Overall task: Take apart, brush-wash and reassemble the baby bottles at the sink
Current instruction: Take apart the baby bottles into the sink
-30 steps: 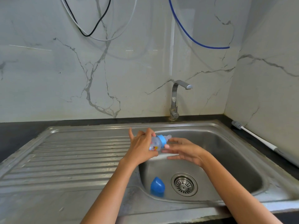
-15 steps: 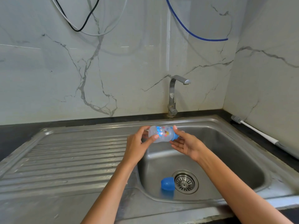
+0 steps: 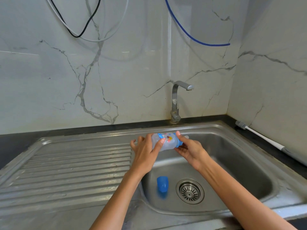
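A: How far along is the bottle job?

B: Early, I judge. One baby bottle (image 3: 164, 141) is held on its side over the far left part of the sink basin (image 3: 240, 163), with its blue collar (image 3: 178, 143) and clear teat (image 3: 186, 137) pointing right.

A: So it is not apart yet?

B: Only partly. The blue cap (image 3: 162, 185) already lies off the bottle on the basin floor, just left of the drain strainer (image 3: 190, 191). The collar and teat look seated on the bottle's neck.

A: And the hands?

B: The left hand (image 3: 146, 151) grips the bottle's body, thumb across its printed side and fingers curled behind it. The right hand (image 3: 189, 149) has its fingers closed round the collar, thumb on top, which reads as a twisting hold.

A: Any washing done?

B: I see none. No water runs from the tap (image 3: 177, 100), and the bottle brush (image 3: 259, 135) lies untouched on the dark worktop (image 3: 265, 143) at the far right, well apart from the hands. Scrubbing, rinsing and reassembly all seem to remain. I see only this one bottle, so whether others wait I cannot tell.
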A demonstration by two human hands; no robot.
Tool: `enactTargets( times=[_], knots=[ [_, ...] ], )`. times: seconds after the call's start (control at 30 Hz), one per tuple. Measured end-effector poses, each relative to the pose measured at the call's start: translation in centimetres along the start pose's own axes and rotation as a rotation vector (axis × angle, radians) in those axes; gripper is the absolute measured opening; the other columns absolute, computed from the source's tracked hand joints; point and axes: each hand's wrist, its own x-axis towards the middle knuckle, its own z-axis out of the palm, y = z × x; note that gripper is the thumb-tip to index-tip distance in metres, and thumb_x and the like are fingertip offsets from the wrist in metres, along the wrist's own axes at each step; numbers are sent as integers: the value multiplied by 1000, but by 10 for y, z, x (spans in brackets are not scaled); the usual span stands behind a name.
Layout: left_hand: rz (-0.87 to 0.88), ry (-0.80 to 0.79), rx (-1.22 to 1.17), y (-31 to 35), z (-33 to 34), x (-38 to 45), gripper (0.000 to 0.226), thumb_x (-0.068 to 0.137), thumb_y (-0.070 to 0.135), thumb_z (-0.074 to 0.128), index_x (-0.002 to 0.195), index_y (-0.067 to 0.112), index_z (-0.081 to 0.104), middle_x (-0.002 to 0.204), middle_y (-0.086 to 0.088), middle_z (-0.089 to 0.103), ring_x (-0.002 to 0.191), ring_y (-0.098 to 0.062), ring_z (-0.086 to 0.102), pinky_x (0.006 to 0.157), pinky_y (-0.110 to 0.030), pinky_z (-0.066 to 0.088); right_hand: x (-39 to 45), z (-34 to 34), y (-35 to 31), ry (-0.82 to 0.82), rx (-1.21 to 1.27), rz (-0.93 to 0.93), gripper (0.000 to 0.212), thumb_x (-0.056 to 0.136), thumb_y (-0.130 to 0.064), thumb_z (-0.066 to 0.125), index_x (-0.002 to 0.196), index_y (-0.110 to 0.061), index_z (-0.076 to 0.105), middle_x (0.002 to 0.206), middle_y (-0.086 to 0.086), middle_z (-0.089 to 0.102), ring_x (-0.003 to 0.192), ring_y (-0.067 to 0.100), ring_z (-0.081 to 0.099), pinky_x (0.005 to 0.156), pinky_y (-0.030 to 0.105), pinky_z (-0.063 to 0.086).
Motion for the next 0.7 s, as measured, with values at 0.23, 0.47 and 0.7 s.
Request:
enactTargets(
  times=[0.23, 0.47, 0.7],
  knots=[
    [-150, -38, -242, 8, 0, -3, 47, 82, 65, 32, 104, 25, 45, 108, -2, 39, 105, -9, 15, 107, -38, 24, -6, 1, -2, -57, -107, -228, 26, 86, -20, 67, 64, -9, 74, 81, 11, 72, 84, 18, 67, 86, 28, 54],
    [-261, -37, -696, 4, 2, 1, 66, 77, 75, 32, 103, 23, 64, 93, -4, 64, 97, -17, 51, 90, -28, 31, -10, 2, -10, -239, -244, -493, 17, 78, -8, 71, 94, -3, 71, 110, 8, 71, 100, 15, 66, 92, 27, 50],
    [-256, -35, -491, -3, 3, 1, 65, 72, 74, 21, 112, 34, 53, 118, 7, 53, 120, -13, 31, 96, -22, 13, -9, -9, -17, -311, -394, -268, 44, 79, -40, 63, 115, -14, 61, 114, 0, 66, 111, 17, 60, 93, 31, 52]
  ],
)
